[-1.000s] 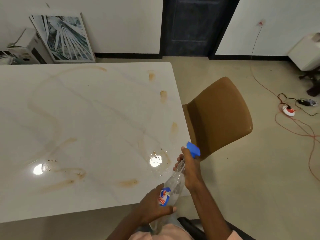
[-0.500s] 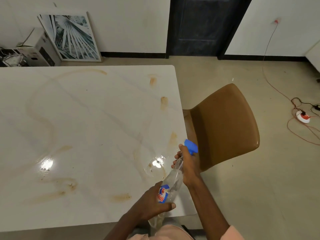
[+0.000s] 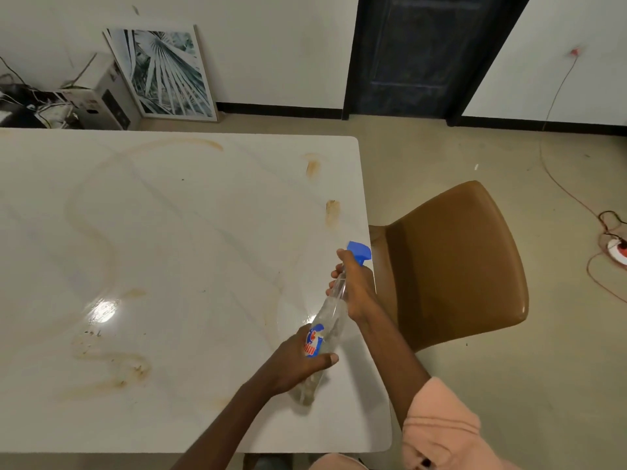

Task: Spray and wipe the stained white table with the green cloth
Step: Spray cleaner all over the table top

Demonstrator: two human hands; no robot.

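A clear spray bottle (image 3: 330,317) with a blue trigger head and a blue-red label tilts over the right side of the white table (image 3: 176,252). My right hand (image 3: 356,286) grips its neck just below the blue head. My left hand (image 3: 298,362) grips the bottle's lower body by the label. Brown stains run across the table in a long wavy streak, with smears near the right edge and at the front left. No green cloth is in view.
A brown chair (image 3: 451,266) stands tight against the table's right edge. A framed leaf picture (image 3: 163,72) and a white box (image 3: 98,96) with cables lean by the far wall. A red cord and power strip (image 3: 617,247) lie on the floor at right.
Both hands and the bottle have moved further over the table, away from its front edge. The view has shifted forward and left, showing more of the table's near side.
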